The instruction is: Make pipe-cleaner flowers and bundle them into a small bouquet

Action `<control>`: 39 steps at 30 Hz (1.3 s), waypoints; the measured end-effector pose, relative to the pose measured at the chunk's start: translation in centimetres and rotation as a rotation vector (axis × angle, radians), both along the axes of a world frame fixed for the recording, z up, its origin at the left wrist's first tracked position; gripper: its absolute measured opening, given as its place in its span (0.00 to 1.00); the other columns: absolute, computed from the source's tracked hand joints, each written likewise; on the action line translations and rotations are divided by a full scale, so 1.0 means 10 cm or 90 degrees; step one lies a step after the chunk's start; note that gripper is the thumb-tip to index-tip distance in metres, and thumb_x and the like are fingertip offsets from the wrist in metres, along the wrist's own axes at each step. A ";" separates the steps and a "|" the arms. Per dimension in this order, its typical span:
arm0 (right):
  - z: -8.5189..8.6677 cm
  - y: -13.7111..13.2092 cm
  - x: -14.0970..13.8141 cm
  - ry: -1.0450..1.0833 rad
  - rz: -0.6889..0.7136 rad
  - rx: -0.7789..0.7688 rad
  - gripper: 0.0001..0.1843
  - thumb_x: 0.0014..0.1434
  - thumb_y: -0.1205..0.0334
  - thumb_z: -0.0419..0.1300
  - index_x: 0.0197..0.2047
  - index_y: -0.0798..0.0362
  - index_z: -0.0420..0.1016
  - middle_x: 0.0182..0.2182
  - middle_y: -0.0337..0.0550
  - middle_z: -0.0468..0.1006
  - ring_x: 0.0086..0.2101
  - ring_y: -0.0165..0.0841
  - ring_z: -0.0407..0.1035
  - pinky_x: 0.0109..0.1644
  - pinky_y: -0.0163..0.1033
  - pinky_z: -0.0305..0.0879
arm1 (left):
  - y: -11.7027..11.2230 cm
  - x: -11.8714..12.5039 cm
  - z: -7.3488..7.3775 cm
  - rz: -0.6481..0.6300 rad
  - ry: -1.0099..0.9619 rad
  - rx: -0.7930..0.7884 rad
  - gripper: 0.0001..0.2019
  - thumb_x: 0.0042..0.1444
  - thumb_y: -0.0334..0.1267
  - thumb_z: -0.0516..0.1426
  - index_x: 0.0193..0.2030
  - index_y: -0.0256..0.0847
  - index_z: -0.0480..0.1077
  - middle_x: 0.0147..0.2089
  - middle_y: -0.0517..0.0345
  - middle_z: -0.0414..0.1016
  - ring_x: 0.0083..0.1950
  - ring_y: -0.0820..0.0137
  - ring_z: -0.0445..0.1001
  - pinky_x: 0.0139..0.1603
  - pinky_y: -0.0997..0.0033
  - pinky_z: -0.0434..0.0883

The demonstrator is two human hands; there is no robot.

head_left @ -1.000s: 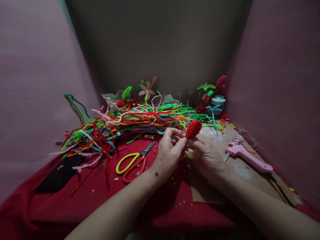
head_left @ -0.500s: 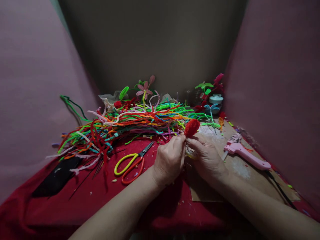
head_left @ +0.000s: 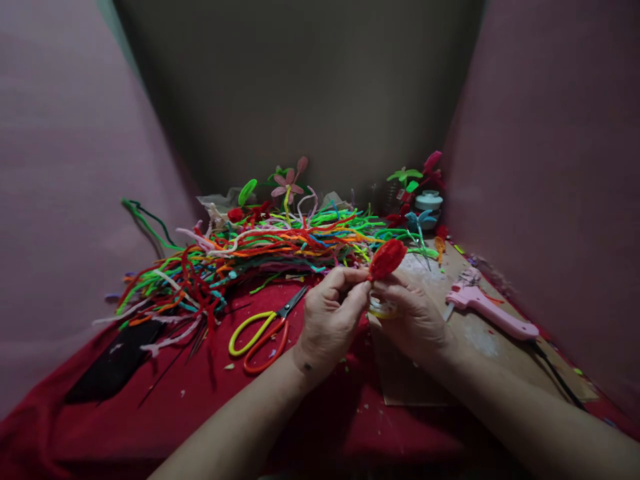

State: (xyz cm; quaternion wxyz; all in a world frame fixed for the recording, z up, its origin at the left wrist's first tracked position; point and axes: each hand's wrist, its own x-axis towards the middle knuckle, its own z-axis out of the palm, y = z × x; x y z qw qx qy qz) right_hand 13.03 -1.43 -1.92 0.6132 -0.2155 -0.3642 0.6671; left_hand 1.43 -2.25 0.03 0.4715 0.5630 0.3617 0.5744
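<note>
A fuzzy red pipe-cleaner bud (head_left: 387, 259) tilts up to the right above my two hands. My left hand (head_left: 333, 313) is closed, thumb and forefinger pinching the bud's narrow base. Close against it, my right hand (head_left: 415, 313) is closed too, its thumb and finger beside the same base. Under the right thumb sits a small round white and yellow roll (head_left: 383, 308), partly hidden by the fingers; its exact kind cannot be made out. Scissors (head_left: 273, 330) with one yellow and one red handle lie partly open on the red cloth, left of my left hand.
A large heap of coloured pipe cleaners (head_left: 280, 240) spreads behind my hands. At right, a pink glue gun (head_left: 493, 310) rests on a cardboard sheet (head_left: 415, 383). A black pouch-like item (head_left: 115, 360) lies left. Finished pipe-cleaner flowers (head_left: 287, 185) and a lidded jar (head_left: 429, 202) stand behind.
My left hand has rolled so its thumb and forefinger show at the bud's base. The red bud leans further right and shows more fully. The view has shifted slightly.
</note>
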 end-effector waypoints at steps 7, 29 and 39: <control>-0.02 0.07 0.07 0.000 0.059 -0.024 0.06 0.43 0.65 0.66 0.28 0.52 0.78 0.25 0.36 0.76 0.27 0.29 0.65 0.35 0.37 0.61 | -0.02 -0.01 0.12 -0.110 -0.155 -0.180 0.09 0.44 0.35 0.63 0.31 0.35 0.70 0.19 0.66 0.65 0.16 0.84 0.57 0.16 0.84 0.51; -0.07 0.02 0.04 -0.121 -0.092 0.048 0.09 0.49 0.66 0.64 0.36 0.47 0.80 0.34 0.38 0.79 0.39 0.34 0.68 0.50 0.44 0.59 | 0.08 -0.04 -0.20 0.183 0.536 0.465 0.08 0.60 0.30 0.46 0.41 0.37 0.65 0.35 0.51 0.73 0.35 0.70 0.73 0.36 0.72 0.71; 0.00 0.06 0.14 -0.176 -0.016 0.111 0.11 0.47 0.58 0.67 0.37 0.45 0.81 0.33 0.40 0.79 0.36 0.36 0.69 0.50 0.48 0.60 | 0.10 -0.07 -0.01 -0.220 -0.054 -0.132 0.06 0.52 0.37 0.58 0.30 0.37 0.67 0.21 0.65 0.66 0.16 0.83 0.58 0.17 0.81 0.56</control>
